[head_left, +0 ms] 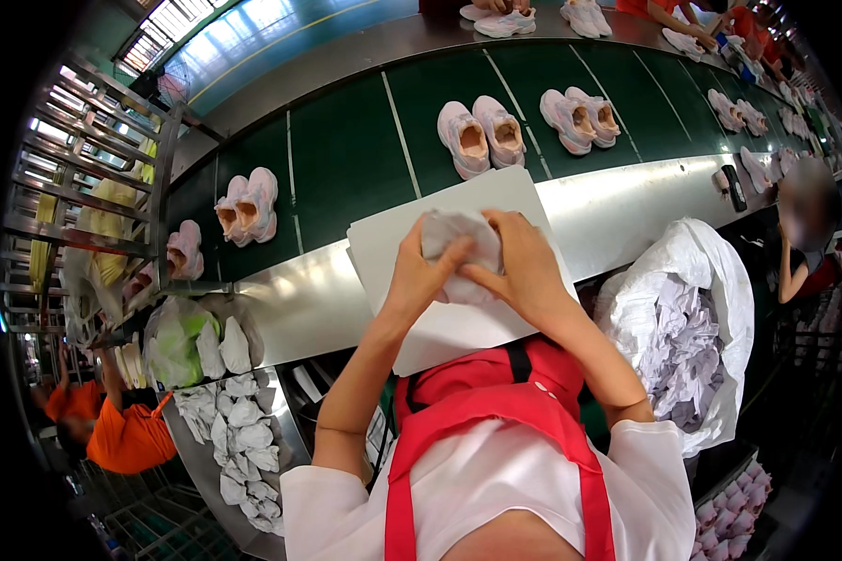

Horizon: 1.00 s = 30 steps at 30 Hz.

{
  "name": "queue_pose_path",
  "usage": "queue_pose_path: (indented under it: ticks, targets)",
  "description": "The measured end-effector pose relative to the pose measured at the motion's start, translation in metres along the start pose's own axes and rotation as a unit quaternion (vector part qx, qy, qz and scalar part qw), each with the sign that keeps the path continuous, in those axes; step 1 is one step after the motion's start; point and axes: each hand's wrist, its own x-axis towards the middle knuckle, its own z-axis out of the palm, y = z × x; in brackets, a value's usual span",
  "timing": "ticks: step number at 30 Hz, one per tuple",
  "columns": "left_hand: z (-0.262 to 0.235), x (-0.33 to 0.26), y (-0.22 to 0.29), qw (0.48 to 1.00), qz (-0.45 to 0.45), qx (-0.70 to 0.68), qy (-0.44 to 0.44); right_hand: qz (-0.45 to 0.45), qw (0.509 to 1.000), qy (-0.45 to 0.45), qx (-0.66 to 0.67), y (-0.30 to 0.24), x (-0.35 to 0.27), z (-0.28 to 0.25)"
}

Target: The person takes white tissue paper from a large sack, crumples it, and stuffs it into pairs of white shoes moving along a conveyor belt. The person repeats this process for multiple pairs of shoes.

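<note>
Between my two hands is a crumpled wad of white paper [460, 245], slightly blurred. My left hand [423, 266] presses it from the left with the thumb across its front. On the other side my right hand [519, 262] closes round it, thumb pointing inward. Both hands are above a stack of white paper sheets [468, 327], which lies over the metal ledge in front of me. Just beyond the sheets, a pair of pale pink sneakers [482, 138] stands on the green conveyor belt [355, 150].
More sneaker pairs [247, 206] stand along the belt. At my right is a white sack [730, 280] of crumpled paper. Several paper wads [243, 421] fill a metal tray at lower left. A metal rack [94, 187] rises at left. Co-workers [126, 430] are at both sides.
</note>
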Motion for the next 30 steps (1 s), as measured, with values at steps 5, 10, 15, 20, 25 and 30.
queue_pose_path:
  ticks: [5, 10, 15, 20, 25, 30]
  targets:
    - [0.006, 0.013, -0.018, 0.988, -0.019, -0.112, 0.106, 0.072, 0.996, -0.012, 0.055, -0.019, -0.013, 0.018]
    - [0.015, 0.020, -0.017, 0.973, 0.098, -0.022, 0.206, 0.218, 0.908, -0.162, 0.319, -0.023, 0.001, 0.021]
    - [0.010, 0.054, -0.020, 0.955, 0.005, -0.288, 0.073, 0.225, 0.897, -0.191, 0.330, -0.003, 0.022, 0.034]
    - [-0.003, 0.092, -0.042, 0.932, 0.051, -0.342, 0.110, 0.101, 0.966, -0.111, 0.211, 0.022, 0.031, 0.040]
    - [-0.004, 0.169, -0.097, 0.952, 0.038, -0.293, 0.083, 0.178, 0.982, -0.046, 0.038, 0.075, 0.052, 0.042]
    - [0.000, 0.274, -0.171, 0.910, 0.177, 0.356, 0.119, 0.166, 0.970, -0.048, -0.173, 0.156, 0.095, 0.046]
